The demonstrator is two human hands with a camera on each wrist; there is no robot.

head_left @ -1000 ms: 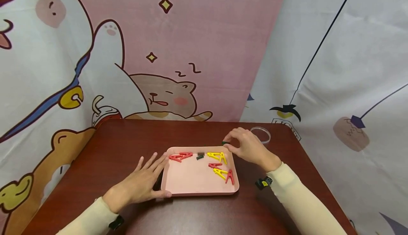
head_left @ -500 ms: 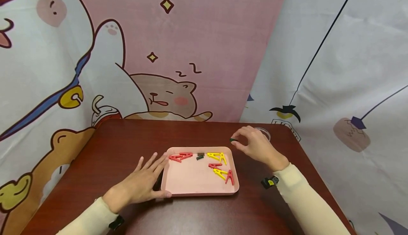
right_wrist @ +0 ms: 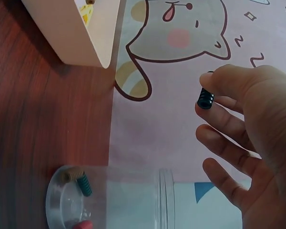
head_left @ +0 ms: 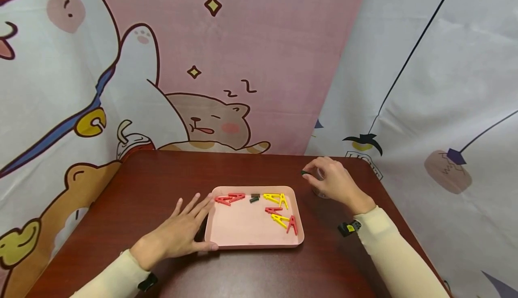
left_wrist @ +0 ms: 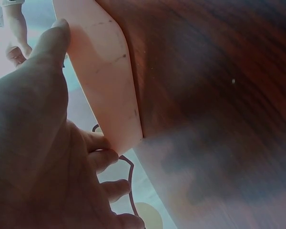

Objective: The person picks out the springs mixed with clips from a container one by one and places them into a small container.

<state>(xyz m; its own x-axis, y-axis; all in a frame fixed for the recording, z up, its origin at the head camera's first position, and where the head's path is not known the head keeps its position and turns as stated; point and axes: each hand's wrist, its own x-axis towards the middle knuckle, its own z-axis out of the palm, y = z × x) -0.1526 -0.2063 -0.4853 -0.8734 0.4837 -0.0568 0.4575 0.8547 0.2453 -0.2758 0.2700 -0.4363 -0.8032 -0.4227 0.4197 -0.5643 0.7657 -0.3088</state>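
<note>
My right hand (head_left: 337, 183) pinches a small dark green spring (right_wrist: 206, 98) between thumb and index finger, the other fingers spread. It is above the table by a clear round jar (right_wrist: 133, 200), which it partly hides in the head view. A brown spring (right_wrist: 74, 174), a green spring (right_wrist: 84, 184) and something red (right_wrist: 83, 224) lie inside the jar. My left hand (head_left: 178, 233) rests fingers spread at the left side of a pink tray (head_left: 251, 246), thumb at its front corner. The tray holds a brown spring (head_left: 255, 195) and a dark green spring (head_left: 254, 200).
Also in the tray are red clips (head_left: 236, 197) at the back left, and yellow clips (head_left: 279, 220) and red clips (head_left: 292, 225) on the right. The dark wooden table (head_left: 259, 271) ends at a patterned cloth (head_left: 283, 86) behind it.
My right hand has moved right and away from the tray with the spring, coming in front of the jar. The left hand and tray have stayed in place.
</note>
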